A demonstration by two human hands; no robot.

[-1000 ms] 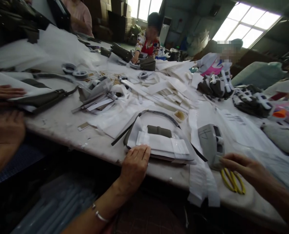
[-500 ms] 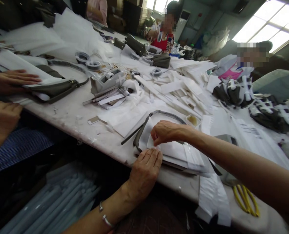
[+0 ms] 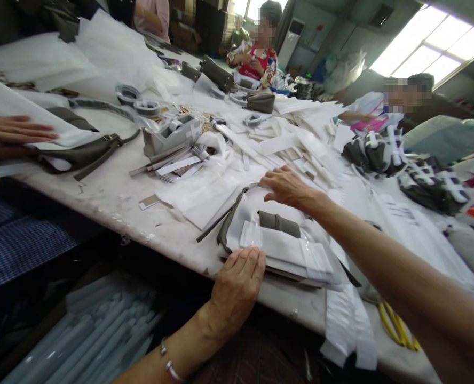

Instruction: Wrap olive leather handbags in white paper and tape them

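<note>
My left hand (image 3: 237,280) lies flat, fingers together, on the near edge of an olive-grey bag (image 3: 279,223) wrapped in white paper (image 3: 289,250) at the table's front edge. Clear tape (image 3: 252,234) sits on the wrap just above my fingertips. My right hand (image 3: 285,185) reaches across the bag to its far side, fingers curled around the grey strap (image 3: 237,198) where it arches over white sheets. What the fingers grip is partly hidden.
A grey tape dispenser (image 3: 171,136) and tape rolls (image 3: 147,106) stand further back among white strips. Yellow scissors (image 3: 397,325) lie at the right front. Another person's hand (image 3: 15,130) presses a wrapped bag at left. Other people sit at the far side.
My right hand left the scissors side, pressed tape on the wrap near my left fingertips, then moved up to the strap at the bag's far side. My left hand stayed put.
</note>
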